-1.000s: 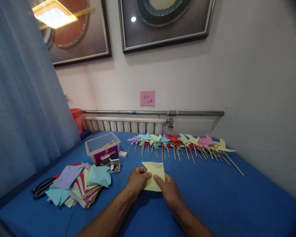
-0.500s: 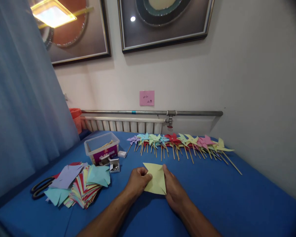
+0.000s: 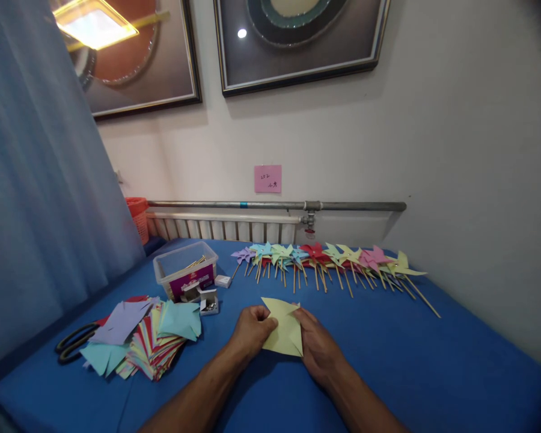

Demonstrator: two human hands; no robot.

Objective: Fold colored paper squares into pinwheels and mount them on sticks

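A yellow paper square (image 3: 283, 328) lies on the blue table (image 3: 433, 367), partly folded, between both hands. My left hand (image 3: 251, 329) pinches its left edge. My right hand (image 3: 318, 346) presses on its right side, fingers bent over a fold near the top corner. To the left sits a stack of cut coloured paper squares (image 3: 148, 337). A row of finished paper pinwheels on wooden sticks (image 3: 329, 261) lies along the far side of the table.
A clear plastic box (image 3: 187, 273) holding sticks stands beyond the paper stack, with small open boxes of pins (image 3: 208, 302) beside it. Black scissors (image 3: 74, 343) lie at the far left. A blue curtain hangs left; a radiator and pipe run along the wall.
My right hand moved from the paper's middle to its right side and folded a flap over; the flat sheet now shows a diagonal fold. My left hand stayed put.
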